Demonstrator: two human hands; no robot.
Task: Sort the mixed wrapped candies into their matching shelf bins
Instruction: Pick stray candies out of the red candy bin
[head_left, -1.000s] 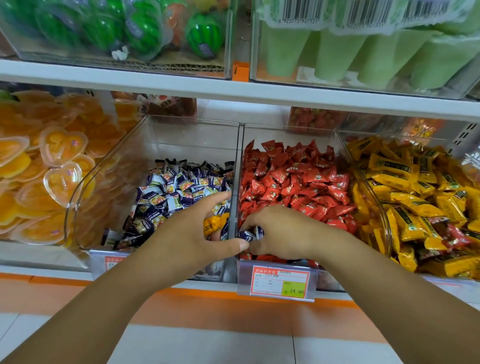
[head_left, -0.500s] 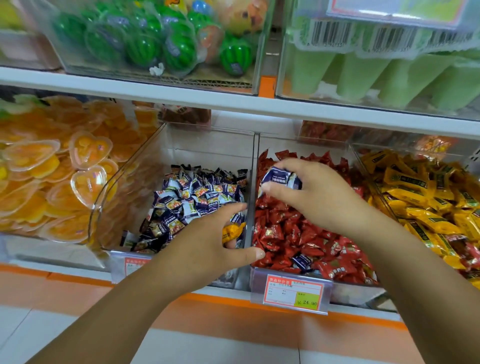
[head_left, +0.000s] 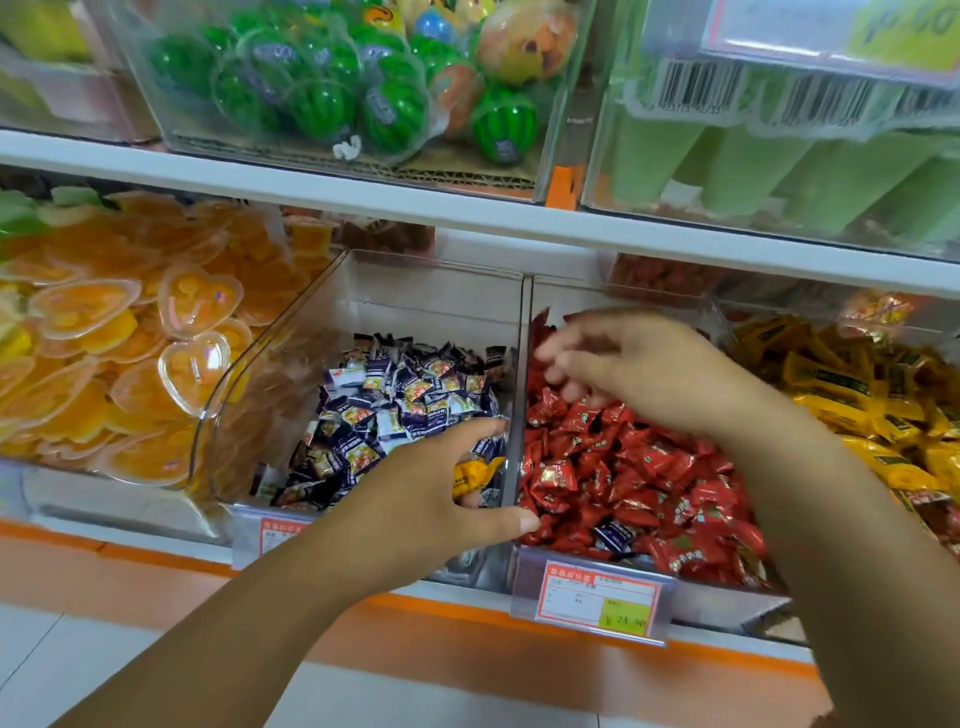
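The left hand (head_left: 426, 499) sits low at the front of the purple bin (head_left: 249, 415), hard against the divider (head_left: 521, 364). Its fingers are curled round a yellow candy (head_left: 475, 475) and its thumb reaches across into the red bin (head_left: 613, 293). That candy belongs in the yellow bin (head_left: 719, 332), which lies to the right with the whole red bin between, so the holding hand is the farther one from it. The right hand (head_left: 644, 369) hovers above the back of the red bin, wrist to the right and palm down. Its fingers (head_left: 558, 364) are loosely spread toward the divider; they are blurred, but nothing shows in them, so it looks released. A stray purple candy (head_left: 615, 535) lies at the front of the red bin, long axis roughly left to right, just right of the left thumb and well below the right hand. Judging from this, the left arm must cross rightward under the right forearm, or pass the yellow candy over. The purple candy is the short reach for either hand.
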